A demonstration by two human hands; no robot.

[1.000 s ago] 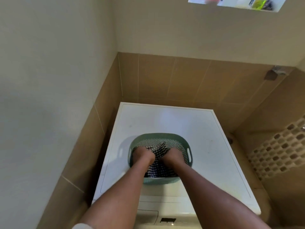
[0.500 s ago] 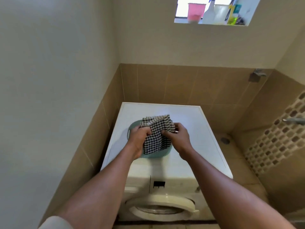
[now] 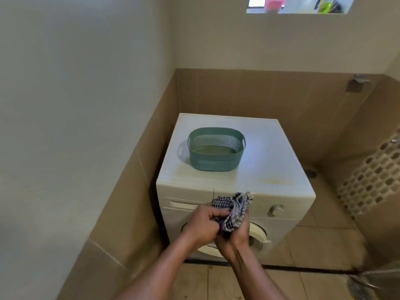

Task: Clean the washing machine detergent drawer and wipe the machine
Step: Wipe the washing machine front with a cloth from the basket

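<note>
A white front-loading washing machine (image 3: 270, 169) stands in the tiled corner, its detergent drawer (image 3: 184, 203) at the upper left of the front panel, closed. In front of the panel I hold a bunched black-and-white checked cloth (image 3: 234, 210) with both hands. My left hand (image 3: 203, 226) grips its left side and my right hand (image 3: 236, 233) is curled around its lower part. A control knob (image 3: 276, 210) sits on the right of the panel. The round door (image 3: 257, 232) is partly hidden behind my hands.
A teal perforated plastic basket (image 3: 215, 163) stands on the machine's top, with nothing in it. Tan tiled walls close in at left and behind. A floor drain (image 3: 311, 173) lies right of the machine. A window ledge (image 3: 298, 5) with containers is high above.
The cloth has come out of the basket and down in front of the machine's panel, now bunched in both hands. The view has pulled back from the machine.
</note>
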